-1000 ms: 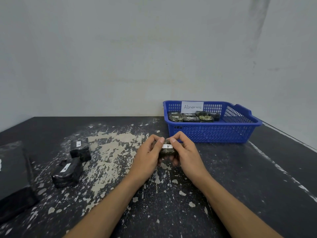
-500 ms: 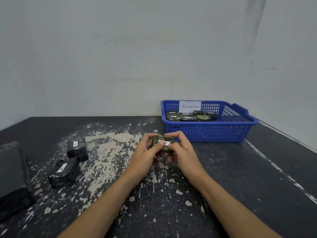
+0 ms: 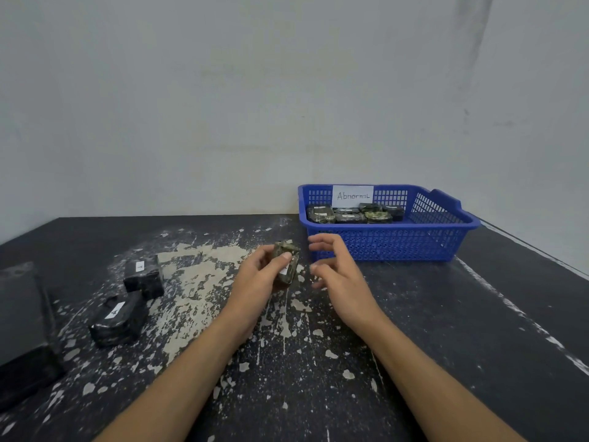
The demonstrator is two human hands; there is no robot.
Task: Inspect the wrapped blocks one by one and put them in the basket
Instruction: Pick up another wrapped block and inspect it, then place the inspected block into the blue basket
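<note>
One wrapped block (image 3: 287,261) is held on end above the middle of the table (image 3: 446,330), gripped by the left hand (image 3: 259,279) with the thumb across its front face. The right hand (image 3: 338,275) is just beside it, not touching, fingers loosely spread and holding nothing. The blue basket (image 3: 398,247) stands at the far edge toward the right corner. It has an "Abnormal" card (image 3: 352,196) on its rear wall and several stored blocks (image 3: 350,213) inside. A black labelled block (image 3: 143,275) and a second black block (image 3: 118,319) lie close together toward the left edge.

Dim, even light; wide-angle edge distortion
</note>
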